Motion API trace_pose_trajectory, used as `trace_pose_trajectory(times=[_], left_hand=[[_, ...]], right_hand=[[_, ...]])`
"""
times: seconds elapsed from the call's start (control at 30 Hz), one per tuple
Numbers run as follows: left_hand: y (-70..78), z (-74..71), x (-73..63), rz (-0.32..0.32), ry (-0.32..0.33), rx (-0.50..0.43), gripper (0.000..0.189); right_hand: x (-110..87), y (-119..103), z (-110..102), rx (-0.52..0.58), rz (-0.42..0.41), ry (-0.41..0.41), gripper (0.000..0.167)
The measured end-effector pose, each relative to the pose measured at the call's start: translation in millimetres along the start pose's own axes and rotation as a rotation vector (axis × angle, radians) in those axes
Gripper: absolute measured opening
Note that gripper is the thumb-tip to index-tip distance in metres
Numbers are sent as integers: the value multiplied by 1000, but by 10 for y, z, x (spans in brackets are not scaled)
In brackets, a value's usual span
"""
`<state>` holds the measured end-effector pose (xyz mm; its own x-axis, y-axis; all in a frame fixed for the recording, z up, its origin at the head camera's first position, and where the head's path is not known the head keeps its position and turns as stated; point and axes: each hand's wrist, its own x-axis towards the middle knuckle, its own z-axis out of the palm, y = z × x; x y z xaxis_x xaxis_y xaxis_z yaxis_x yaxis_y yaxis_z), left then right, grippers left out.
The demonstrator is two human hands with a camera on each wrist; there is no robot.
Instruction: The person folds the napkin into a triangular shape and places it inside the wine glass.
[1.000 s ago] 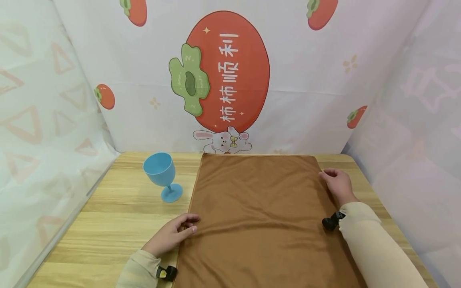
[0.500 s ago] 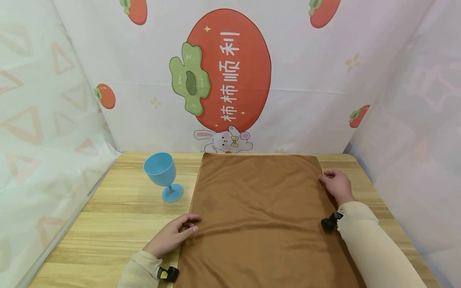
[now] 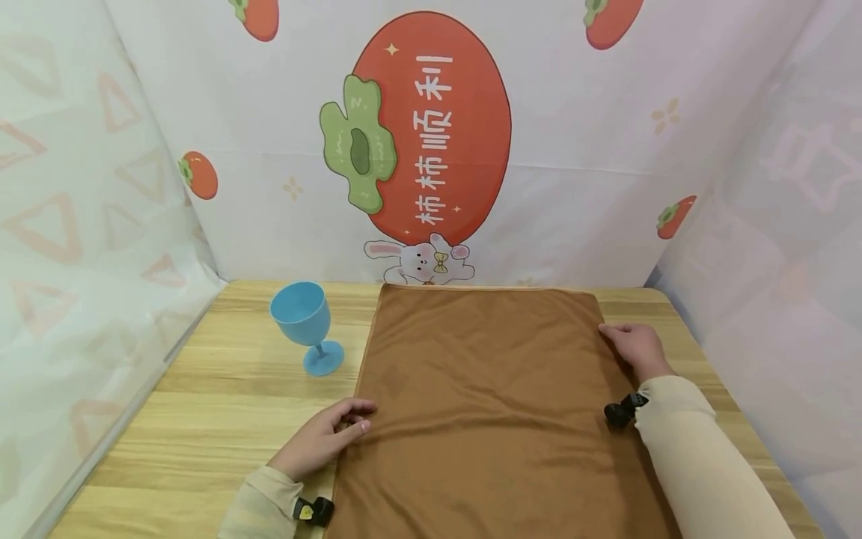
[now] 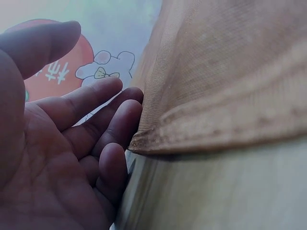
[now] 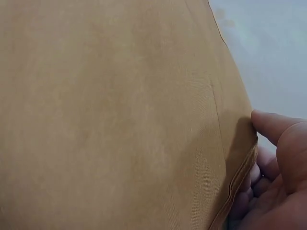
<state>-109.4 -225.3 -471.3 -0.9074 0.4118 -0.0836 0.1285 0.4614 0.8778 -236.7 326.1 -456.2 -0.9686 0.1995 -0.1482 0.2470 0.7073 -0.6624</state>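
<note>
**My right hand (image 3: 640, 352) now lies flatter along the edge of the brown cloth (image 3: 498, 374)**

Take the cloth's middle as the clock's centre, 12 o'clock farthest from me. Leftmost, a broad stretch of wood-grain tabletop (image 3: 182, 397) gives me my widest room, though a blue goblet (image 3: 301, 318) stands upright at 10 o'clock, near the cloth. At 9 o'clock, my left hand (image 3: 319, 442) holds nothing: fingers loosely bent, thumb free, fingertips meeting the cloth's left edge. Whether they press, I cannot tell.

The cloth lies spread and lightly rumpled across the middle, reaching the tabletop's far edge at 12 o'clock. A printed backdrop (image 3: 559, 217) rises there, leaving little room beyond.

At 2 o'clock, my right hand pinches the right edge, thumb at the rim, fingers behind a fold. Compared with a second ago, thumb and fingers look flatter; goblet, cloth and left hand have barely changed. I judge the work to be centred on this edge. Beyond it runs a narrower strip of wood, then a pale hanging sheet (image 3: 774, 247) towards 3 o'clock.
</note>
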Motion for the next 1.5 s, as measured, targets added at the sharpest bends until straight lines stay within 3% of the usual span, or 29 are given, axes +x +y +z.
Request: trace_pose_trajectory(times=[0.17, 0.37, 0.63, 0.97, 1.5], left_hand=[[-6, 14, 13, 4, 7, 13, 38], [-4, -5, 15, 2, 16, 24, 37], [23, -21, 12, -1, 10, -6, 36], [-10, -6, 13, -12, 18, -6, 35], [-1, 0, 18, -12, 29, 12, 33]], right_hand=[[25, -21, -4, 41, 46, -11, 71], [54, -70, 23, 192, 51, -2, 67], [139, -37, 19, 322, 48, -67, 74], [221, 0, 19, 341, 20, -124, 76], [298, -14, -23, 305, -17, -92, 76]])
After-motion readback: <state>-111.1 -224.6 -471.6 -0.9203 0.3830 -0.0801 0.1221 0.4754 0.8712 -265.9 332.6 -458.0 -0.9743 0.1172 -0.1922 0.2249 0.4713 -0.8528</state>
